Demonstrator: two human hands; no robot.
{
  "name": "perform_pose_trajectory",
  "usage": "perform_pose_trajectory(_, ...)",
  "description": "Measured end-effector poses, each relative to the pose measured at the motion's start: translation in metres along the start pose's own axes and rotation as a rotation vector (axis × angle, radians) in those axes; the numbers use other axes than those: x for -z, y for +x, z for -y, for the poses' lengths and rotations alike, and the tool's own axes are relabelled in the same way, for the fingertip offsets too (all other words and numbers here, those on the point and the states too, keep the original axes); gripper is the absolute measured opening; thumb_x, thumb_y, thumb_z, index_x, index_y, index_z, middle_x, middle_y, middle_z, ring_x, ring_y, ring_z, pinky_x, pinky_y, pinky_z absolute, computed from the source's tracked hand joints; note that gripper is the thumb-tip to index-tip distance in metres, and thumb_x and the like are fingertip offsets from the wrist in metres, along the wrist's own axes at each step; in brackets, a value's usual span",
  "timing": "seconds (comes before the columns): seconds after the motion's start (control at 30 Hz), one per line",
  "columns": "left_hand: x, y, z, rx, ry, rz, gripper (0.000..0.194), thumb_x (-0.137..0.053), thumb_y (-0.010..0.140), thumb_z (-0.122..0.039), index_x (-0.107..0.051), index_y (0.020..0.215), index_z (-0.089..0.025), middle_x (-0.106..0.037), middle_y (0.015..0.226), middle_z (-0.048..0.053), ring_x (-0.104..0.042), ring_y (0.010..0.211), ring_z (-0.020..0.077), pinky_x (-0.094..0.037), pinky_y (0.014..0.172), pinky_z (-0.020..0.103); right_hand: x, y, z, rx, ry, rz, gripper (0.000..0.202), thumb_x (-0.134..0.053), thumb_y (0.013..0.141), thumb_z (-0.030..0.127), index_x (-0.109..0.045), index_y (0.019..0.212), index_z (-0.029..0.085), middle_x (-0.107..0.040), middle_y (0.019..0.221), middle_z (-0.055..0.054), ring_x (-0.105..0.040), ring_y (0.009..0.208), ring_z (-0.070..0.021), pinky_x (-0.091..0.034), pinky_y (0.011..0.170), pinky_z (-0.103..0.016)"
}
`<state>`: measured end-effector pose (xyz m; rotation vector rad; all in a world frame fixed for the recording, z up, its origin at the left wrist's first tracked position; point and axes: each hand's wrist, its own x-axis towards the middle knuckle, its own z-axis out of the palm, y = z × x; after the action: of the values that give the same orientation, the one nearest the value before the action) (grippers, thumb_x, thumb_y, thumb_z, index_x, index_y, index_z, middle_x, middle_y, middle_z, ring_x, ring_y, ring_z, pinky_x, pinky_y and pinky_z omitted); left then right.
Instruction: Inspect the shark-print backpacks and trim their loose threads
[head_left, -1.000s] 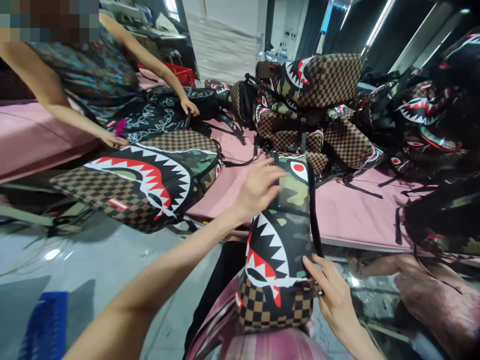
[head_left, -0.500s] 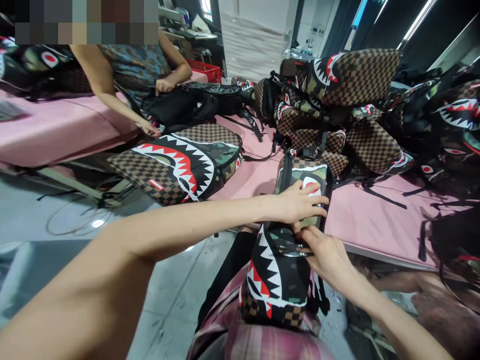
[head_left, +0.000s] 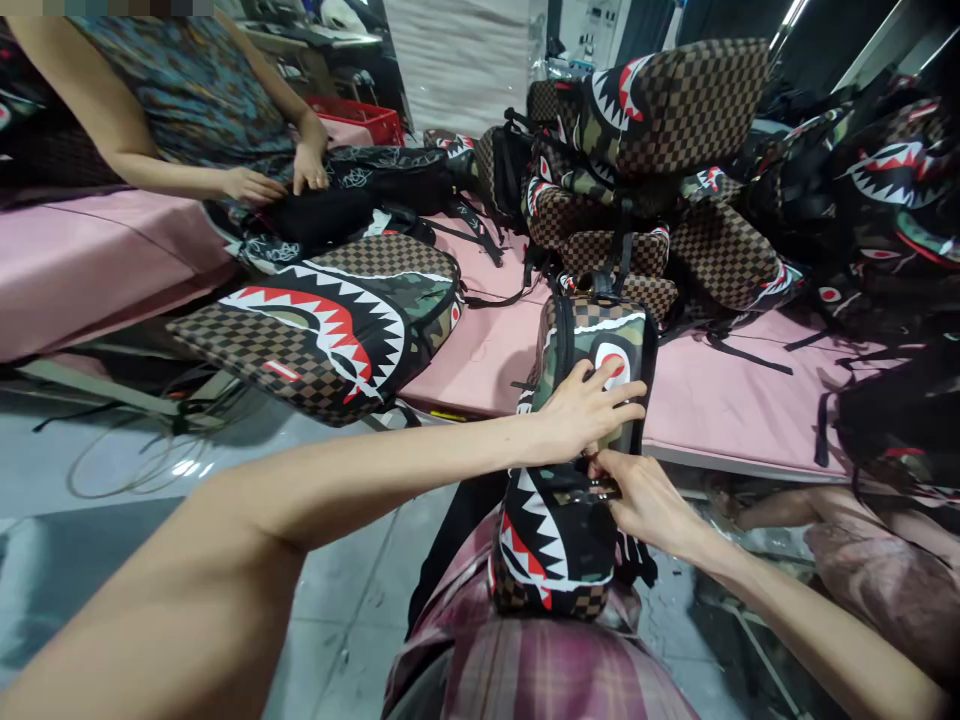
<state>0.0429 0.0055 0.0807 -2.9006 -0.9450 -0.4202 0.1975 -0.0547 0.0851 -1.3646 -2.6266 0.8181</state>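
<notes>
A backpack (head_left: pixel 626 325) with brown check, camouflage and a shark-mouth print lies from the pink table's edge down onto my lap. Across its upper part my left hand (head_left: pixel 592 408) rests with fingers spread, its thumb low near my right fingertips. My right hand (head_left: pixel 645 503) is closed just below, on the bag's right side. Small metal thread snips (head_left: pixel 589 494) stick out leftward from it over the black panel. Between the two hands, the spot where the fingertips meet is partly hidden. I cannot make out any thread there.
Another shark-print backpack (head_left: pixel 300 335) lies on the pink table (head_left: pixel 480 350) to the left. Piled backpacks (head_left: pixel 682 115) fill the back right. Across the table a person's hands (head_left: pixel 277 180) work on a black bag. A red basket (head_left: pixel 360 120) stands behind.
The view has shifted slightly right and down. My hands stay on the same backpack in nearly the same pose. Across the table, the other person's hands have come together on the black bag.
</notes>
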Motion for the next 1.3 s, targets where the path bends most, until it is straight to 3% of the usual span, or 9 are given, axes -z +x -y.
perform_pose_trajectory(0.2,-0.017,-0.010,0.007,0.098,-0.017,-0.117,0.052,-0.049,0.077,-0.005,-0.047,0.124,-0.028,-0.037,0.142,0.001,-0.016,0.135,0.0314,-0.030,0.100,0.051,-0.014,0.005,-0.004,0.066,0.480,-0.054,0.006,-0.051,0.076,0.017,-0.051,0.070,0.016,-0.054,0.065,0.003,-0.048,0.060,-0.0103,-0.035,0.056,-0.020)
perform_pose_trajectory(0.3,-0.012,-0.027,0.013,0.084,-0.172,-0.208,0.050,-0.051,0.080,-0.012,-0.042,0.127,-0.026,-0.034,0.142,0.005,-0.027,0.132,0.0257,-0.036,0.100,0.044,-0.015,-0.002,-0.009,0.158,0.425,-0.079,0.007,-0.051,0.075,0.012,-0.056,0.079,0.016,-0.056,0.072,0.001,-0.051,0.065,-0.0107,-0.037,0.061,-0.021)
perform_pose_trajectory(0.37,-0.007,-0.044,0.009,0.133,-0.278,-0.262,0.034,-0.050,0.085,-0.023,-0.049,0.119,-0.020,-0.047,0.129,0.011,-0.042,0.122,0.0221,-0.042,0.096,0.038,-0.015,-0.009,-0.014,0.199,0.407,-0.086,0.019,-0.050,0.074,0.008,-0.057,0.089,0.018,-0.058,0.082,0.000,-0.054,0.072,-0.0115,-0.039,0.064,-0.021)
perform_pose_trajectory(0.5,-0.005,-0.085,-0.020,0.132,-0.253,-0.124,0.027,-0.058,0.079,-0.045,-0.060,0.088,-0.019,-0.064,0.090,0.006,-0.050,0.112,0.0249,-0.031,0.103,0.046,-0.018,-0.025,-0.023,0.208,0.369,-0.113,0.032,-0.045,0.071,0.002,-0.056,0.096,0.019,-0.058,0.088,-0.002,-0.056,0.077,-0.0122,-0.040,0.065,-0.022)
perform_pose_trajectory(0.6,-0.014,-0.112,-0.047,0.199,-0.169,-0.127,0.015,-0.055,0.084,-0.030,-0.059,0.094,-0.019,-0.064,0.093,0.004,-0.045,0.119,0.0221,-0.018,0.108,0.047,-0.024,-0.035,-0.027,0.286,0.275,-0.114,0.040,-0.040,0.072,-0.001,-0.054,0.103,0.019,-0.058,0.093,-0.003,-0.057,0.078,-0.0108,-0.040,0.061,-0.019)
perform_pose_trajectory(0.77,-0.044,-0.136,-0.071,0.284,-0.053,-0.410,0.016,-0.051,0.084,-0.010,-0.061,0.089,-0.021,-0.066,0.087,0.001,-0.044,0.116,0.0197,-0.026,0.100,0.038,-0.041,-0.041,-0.029,0.465,-0.152,-0.207,0.029,-0.038,0.087,0.007,-0.052,0.109,0.019,-0.060,0.094,-0.004,-0.054,0.064,-0.0100,-0.034,0.050,-0.022)
perform_pose_trajectory(1.0,-0.065,-0.136,-0.070,0.296,-0.089,-0.479,0.012,-0.055,0.083,-0.011,-0.062,0.081,-0.021,-0.066,0.082,0.001,-0.045,0.109,0.0210,-0.029,0.089,0.038,-0.057,-0.040,-0.028,0.541,-0.283,-0.382,0.022,-0.037,0.091,0.012,-0.058,0.096,0.016,-0.063,0.087,-0.004,-0.050,0.058,-0.0090,-0.032,0.048,-0.023)
perform_pose_trajectory(1.17,-0.049,-0.131,-0.066,0.329,-0.122,-0.468,0.016,-0.052,0.083,-0.011,-0.062,0.085,-0.022,-0.064,0.083,0.002,-0.046,0.107,0.0207,-0.032,0.089,0.037,-0.052,-0.036,-0.028,0.468,-0.243,-0.486,0.021,-0.040,0.091,0.013,-0.058,0.103,0.016,-0.063,0.089,-0.005,-0.054,0.062,-0.0100,-0.037,0.052,-0.022)
perform_pose_trajectory(1.3,-0.024,-0.101,-0.035,0.493,-0.355,-0.529,0.026,-0.057,0.082,-0.026,-0.056,0.109,-0.024,-0.060,0.105,0.005,-0.047,0.111,0.0213,-0.038,0.093,0.037,-0.048,-0.017,-0.024,0.281,-0.128,-0.626,0.013,-0.049,0.087,0.018,-0.061,0.084,0.016,-0.060,0.087,-0.006,-0.055,0.063,-0.0098,-0.039,0.053,-0.021)
